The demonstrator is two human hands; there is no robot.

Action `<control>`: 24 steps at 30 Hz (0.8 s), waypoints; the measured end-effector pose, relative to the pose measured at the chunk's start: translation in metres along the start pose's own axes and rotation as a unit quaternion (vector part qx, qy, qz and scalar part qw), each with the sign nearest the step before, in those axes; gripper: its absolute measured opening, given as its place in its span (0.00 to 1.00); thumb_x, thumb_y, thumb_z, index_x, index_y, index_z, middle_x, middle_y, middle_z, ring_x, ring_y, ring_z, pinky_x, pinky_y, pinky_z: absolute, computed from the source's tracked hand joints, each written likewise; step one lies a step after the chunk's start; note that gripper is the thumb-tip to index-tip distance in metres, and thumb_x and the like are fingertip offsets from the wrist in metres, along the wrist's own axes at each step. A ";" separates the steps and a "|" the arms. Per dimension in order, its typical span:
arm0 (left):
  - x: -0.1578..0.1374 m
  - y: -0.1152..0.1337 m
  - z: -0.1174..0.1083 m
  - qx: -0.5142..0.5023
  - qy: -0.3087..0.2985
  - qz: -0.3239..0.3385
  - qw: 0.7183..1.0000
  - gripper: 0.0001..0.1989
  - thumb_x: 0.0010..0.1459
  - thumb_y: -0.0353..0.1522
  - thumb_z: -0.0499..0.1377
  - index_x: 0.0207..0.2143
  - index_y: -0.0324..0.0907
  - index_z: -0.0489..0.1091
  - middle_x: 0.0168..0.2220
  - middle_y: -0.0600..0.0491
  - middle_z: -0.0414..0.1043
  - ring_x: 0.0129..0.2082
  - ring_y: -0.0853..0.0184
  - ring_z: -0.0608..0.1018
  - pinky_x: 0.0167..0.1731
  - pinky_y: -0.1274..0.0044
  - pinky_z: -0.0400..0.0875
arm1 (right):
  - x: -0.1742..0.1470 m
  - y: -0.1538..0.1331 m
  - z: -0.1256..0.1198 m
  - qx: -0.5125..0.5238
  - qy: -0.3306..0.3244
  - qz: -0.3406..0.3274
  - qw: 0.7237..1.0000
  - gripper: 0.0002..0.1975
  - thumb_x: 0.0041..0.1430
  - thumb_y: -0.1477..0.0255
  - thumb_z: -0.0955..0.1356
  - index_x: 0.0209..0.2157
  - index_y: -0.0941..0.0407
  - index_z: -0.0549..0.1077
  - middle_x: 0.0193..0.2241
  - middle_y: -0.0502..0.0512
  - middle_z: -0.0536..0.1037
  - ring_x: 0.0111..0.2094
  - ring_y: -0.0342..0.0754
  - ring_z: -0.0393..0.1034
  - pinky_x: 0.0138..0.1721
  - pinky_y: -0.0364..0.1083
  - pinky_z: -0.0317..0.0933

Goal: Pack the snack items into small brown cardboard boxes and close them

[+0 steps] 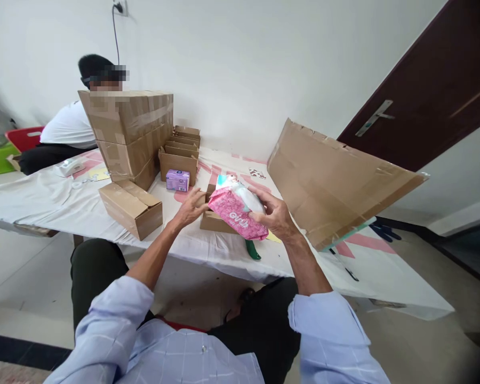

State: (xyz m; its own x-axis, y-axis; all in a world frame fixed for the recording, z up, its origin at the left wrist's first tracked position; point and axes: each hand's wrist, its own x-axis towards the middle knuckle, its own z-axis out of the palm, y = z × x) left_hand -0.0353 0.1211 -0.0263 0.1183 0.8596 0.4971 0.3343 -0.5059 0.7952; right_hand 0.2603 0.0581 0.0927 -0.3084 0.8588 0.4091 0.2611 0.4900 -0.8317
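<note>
Rolled-up blue sleeves (330, 322) are seen nearest. A pink packet (232, 210) is apparently being handled at an open carton (219, 223), its right end pinched by the right hand (278, 214). The left hand (189, 208) is held with digits parted beside its left end, contact unclear; steady two-sided support seems called for.

A dark red door (428, 85) with a metal handle (374, 118), right of a white wall (244, 69); to the left a cord (114, 32) hangs from a socket (124, 7), and near it sits a person (70, 127) in white, a red chair (24, 138) just behind
</note>
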 end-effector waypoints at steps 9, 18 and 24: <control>-0.122 0.061 -0.042 -0.160 -0.071 -0.072 0.982 0.61 0.45 0.53 0.79 0.77 0.48 0.60 0.75 0.42 0.64 0.73 0.39 0.68 0.71 0.55 0.66 | -0.037 0.027 0.080 0.060 -0.138 0.078 0.986 0.39 0.49 0.59 0.82 0.62 0.53 0.80 0.61 0.60 0.81 0.61 0.64 0.76 0.64 0.60 0.70; -0.153 0.043 -0.046 -0.279 0.187 -0.225 0.915 0.51 0.50 0.52 0.75 0.71 0.42 0.66 0.68 0.39 0.74 0.66 0.42 0.77 0.62 0.57 0.77 | -0.085 0.043 0.152 0.075 -0.072 0.003 0.995 0.54 0.53 0.42 0.79 0.74 0.49 0.62 0.76 0.65 0.61 0.76 0.65 0.56 0.76 0.61 0.52; -0.131 0.066 -0.071 -0.218 0.142 -0.181 0.948 0.46 0.46 0.54 0.77 0.61 0.38 0.74 0.59 0.38 0.80 0.63 0.40 0.79 0.61 0.57 0.77 | -0.063 0.030 0.177 0.058 0.028 -0.013 0.998 0.47 0.58 0.48 0.77 0.72 0.50 0.62 0.70 0.65 0.70 0.71 0.64 0.64 0.72 0.60 0.61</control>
State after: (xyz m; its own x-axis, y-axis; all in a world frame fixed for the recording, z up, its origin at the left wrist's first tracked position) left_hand -0.0951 -0.0301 -0.0142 -0.2073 0.9601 0.1879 -0.1216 -0.2159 0.9688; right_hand 0.1260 -0.0081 -0.0241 -0.2614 0.8546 0.4487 0.1455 0.4944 -0.8570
